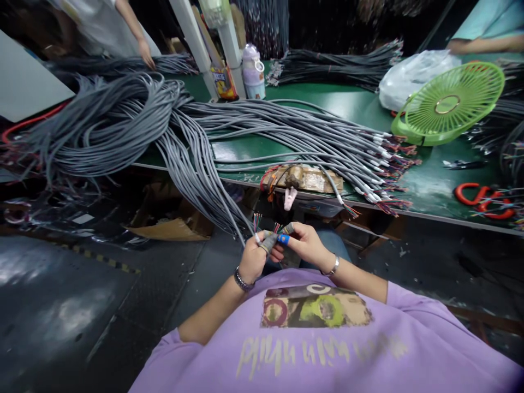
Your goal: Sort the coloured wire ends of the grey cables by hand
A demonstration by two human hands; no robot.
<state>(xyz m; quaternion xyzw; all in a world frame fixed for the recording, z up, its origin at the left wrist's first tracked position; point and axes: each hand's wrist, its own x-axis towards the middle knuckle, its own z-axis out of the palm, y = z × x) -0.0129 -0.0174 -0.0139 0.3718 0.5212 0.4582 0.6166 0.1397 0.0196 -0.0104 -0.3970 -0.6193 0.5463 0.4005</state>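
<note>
My left hand (256,255) is closed around the end of a grey cable (239,228), whose thin coloured wires (257,221) fan out above the fingers. Close against it, my right hand (305,243) is closed too, pinching a second small tuft of coloured wires (278,227) between thumb and finger. Grey covers wrap some fingertips, and a blue band sits on one right finger. The held cable runs up to a large bundle of grey cables (192,147) draped over the table edge. Both hands are in front of my body, below the edge.
On the green table (429,180) lie cable ends with bared wires (385,164), a green fan (448,103), a plastic bag (413,76), orange-handled scissors (483,201) and a bottle (254,73). A pink clip (290,198) hangs at the edge. Another person's hand (146,53) is at the far left.
</note>
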